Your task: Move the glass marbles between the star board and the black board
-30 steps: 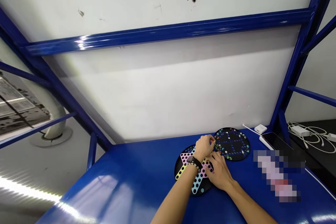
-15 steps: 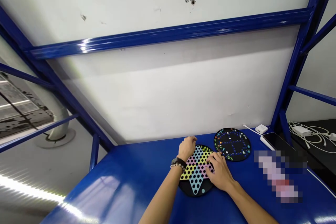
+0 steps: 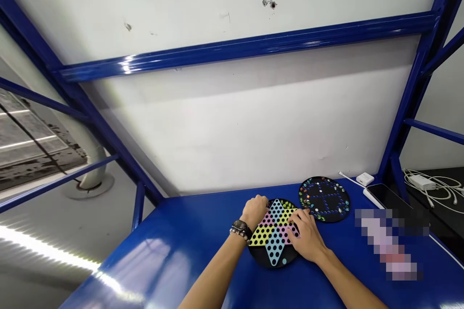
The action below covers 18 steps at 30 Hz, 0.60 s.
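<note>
A round black Chinese checkers board [image 3: 256, 256] with a holed star in yellow, blue and pink lies on the blue table. My left hand [image 3: 254, 212], with a watch and bead bracelet at the wrist, is at the board's upper left edge. Its fingers are curled together, and what they hold, if anything, is hidden. Over the right side of the board is my right hand [image 3: 307, 235], its fingers bent and its thumb apart, touching the board. Yellow-green marbles [image 3: 287, 203] sit in the board's far rim between the hands.
A second round black board [image 3: 328, 200] with colourful marbles around its edge lies behind my right hand. To its right are a white charger [image 3: 364, 178], a phone [image 3: 389, 196] and a blurred-out item [image 3: 389, 246]. Blue frame bars [image 3: 246, 47] and a white wall [image 3: 246, 125] stand behind.
My left hand has dropped slightly at the board's upper left edge, with its fingers curling down. My right hand has stayed about where it was. The whole view has shifted a little.
</note>
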Motion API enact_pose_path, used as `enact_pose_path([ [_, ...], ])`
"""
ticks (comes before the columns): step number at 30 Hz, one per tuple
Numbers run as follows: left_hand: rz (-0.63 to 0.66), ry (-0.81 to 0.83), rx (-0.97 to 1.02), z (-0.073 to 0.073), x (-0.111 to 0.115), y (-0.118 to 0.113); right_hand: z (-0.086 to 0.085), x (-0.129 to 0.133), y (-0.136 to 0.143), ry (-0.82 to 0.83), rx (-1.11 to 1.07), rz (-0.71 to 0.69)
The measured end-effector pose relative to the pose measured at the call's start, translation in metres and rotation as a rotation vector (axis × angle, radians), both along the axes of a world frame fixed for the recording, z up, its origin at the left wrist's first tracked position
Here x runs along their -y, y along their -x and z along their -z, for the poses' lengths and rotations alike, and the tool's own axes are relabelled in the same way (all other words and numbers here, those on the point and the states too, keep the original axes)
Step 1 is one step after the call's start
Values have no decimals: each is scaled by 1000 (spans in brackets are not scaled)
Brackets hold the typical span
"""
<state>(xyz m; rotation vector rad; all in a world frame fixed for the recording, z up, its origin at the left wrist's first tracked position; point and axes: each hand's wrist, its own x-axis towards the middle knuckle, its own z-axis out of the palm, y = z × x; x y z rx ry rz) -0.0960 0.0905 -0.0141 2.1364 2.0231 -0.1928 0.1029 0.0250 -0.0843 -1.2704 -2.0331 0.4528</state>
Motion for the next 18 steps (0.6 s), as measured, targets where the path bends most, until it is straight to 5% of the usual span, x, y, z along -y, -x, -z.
enact_pose_path([
  [18,-150,157,16,7,-31,-5,0,0,-1,16,-11,-8],
])
